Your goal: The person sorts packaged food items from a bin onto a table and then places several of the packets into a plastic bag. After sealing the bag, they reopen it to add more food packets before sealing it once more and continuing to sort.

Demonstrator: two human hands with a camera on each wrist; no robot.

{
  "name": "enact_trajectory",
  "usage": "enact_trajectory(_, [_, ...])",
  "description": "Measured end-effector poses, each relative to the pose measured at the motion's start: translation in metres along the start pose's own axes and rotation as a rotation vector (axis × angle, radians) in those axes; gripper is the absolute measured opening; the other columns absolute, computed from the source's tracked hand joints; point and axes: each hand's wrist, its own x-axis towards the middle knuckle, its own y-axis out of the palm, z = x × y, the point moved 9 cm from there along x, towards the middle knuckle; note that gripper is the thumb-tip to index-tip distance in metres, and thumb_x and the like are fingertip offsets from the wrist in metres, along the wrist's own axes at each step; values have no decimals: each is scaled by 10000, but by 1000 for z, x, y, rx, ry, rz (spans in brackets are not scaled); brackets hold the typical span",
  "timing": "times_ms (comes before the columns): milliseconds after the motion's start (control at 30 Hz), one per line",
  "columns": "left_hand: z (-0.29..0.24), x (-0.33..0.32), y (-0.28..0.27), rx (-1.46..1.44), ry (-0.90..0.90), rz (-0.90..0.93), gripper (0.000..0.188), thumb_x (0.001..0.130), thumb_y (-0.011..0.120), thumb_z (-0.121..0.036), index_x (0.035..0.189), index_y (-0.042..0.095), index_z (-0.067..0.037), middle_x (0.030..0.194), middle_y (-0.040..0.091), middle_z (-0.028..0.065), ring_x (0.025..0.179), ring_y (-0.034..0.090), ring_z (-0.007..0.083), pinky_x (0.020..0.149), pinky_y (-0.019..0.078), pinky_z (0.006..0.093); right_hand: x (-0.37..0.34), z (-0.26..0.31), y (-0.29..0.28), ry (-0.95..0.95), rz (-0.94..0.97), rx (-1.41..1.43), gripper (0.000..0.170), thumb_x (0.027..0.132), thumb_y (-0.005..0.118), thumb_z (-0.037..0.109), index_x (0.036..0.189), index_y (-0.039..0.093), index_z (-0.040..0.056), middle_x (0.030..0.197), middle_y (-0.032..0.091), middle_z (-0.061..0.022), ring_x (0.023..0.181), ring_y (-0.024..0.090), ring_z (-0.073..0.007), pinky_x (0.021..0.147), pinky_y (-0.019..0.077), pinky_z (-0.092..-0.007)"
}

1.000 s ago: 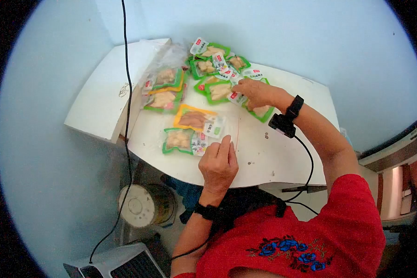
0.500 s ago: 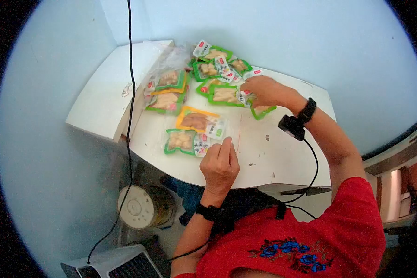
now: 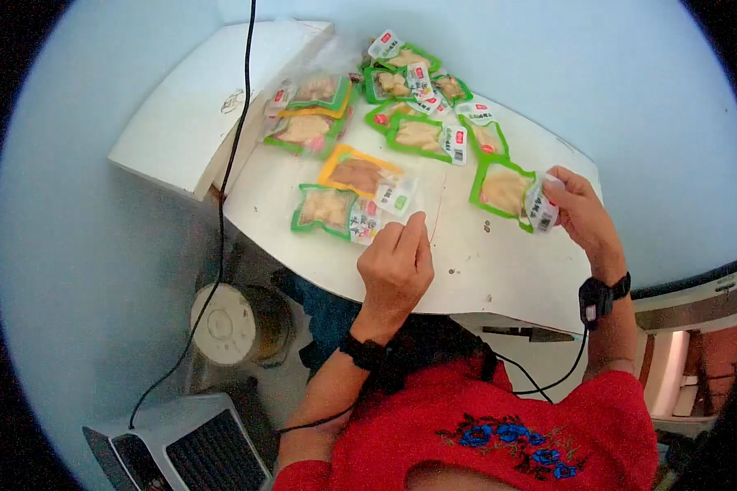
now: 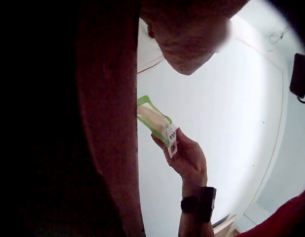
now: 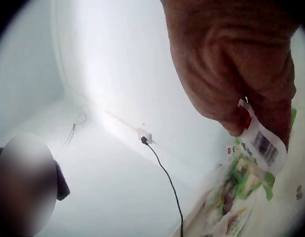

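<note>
My right hand (image 3: 585, 214) pinches the white printed end of a green-edged food packet (image 3: 504, 190) at the right of the table; pale pieces show through its window. In the left wrist view the same packet (image 4: 155, 117) hangs from the right hand (image 4: 189, 155). My left hand (image 3: 395, 266) is at the table's front, fingers curled and fingertips at the edge of a clear plastic bag (image 3: 413, 196) with a red line. A yellow-edged packet (image 3: 359, 173) and a green-edged packet (image 3: 323, 209) lie in line with that bag, just ahead of the left hand.
Several green-edged packets (image 3: 418, 133) are heaped at the back of the white table (image 3: 303, 260). More packets in clear plastic (image 3: 307, 128) lie at the back left. A black cable (image 3: 241, 123) hangs on the left; a round bucket (image 3: 225, 326) stands below the table.
My right hand has drawn the green-edged packet out of the back group, toward the right and nearer to me. The left hand stays by the clear bag. The head view has shifted slightly.
</note>
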Motion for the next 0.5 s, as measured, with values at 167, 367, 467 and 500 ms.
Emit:
enact_trajectory(167, [1,0,-1,-11,-16,-11,211,800,679,-15,1007,683,-53,655,529,69,533,541,235,460,440,345,-18,-19,32,9,188,322,166,952,559,133,1077,557,23,943,658,-67,792,658,-144,710,560,-289])
enact_trajectory(367, [2,-1,-5,-53,-29,-42,243,798,682,-10,1035,695,-61,655,530,68,527,537,232,456,440,348,-20,-23,88,79,261,518,274,953,554,116,1178,485,-24,1078,638,-121,939,663,-205,853,560,-345])
enact_trajectory(467, [2,-1,-7,-54,-41,-34,260,795,688,-20,1051,697,-65,658,525,66,525,532,231,458,436,352,-17,-29,98,124,310,574,307,955,554,115,1210,475,-38,1140,618,-140,1011,647,-218,890,549,-348])
enact_trajectory(500, [3,-1,-8,-49,-48,-27,265,794,690,-25,1056,698,-67,659,522,65,525,530,231,459,435,353,-18,-31,100,138,317,597,318,956,552,113,1224,472,-38,1149,616,-143,1024,644,-220,900,545,-351])
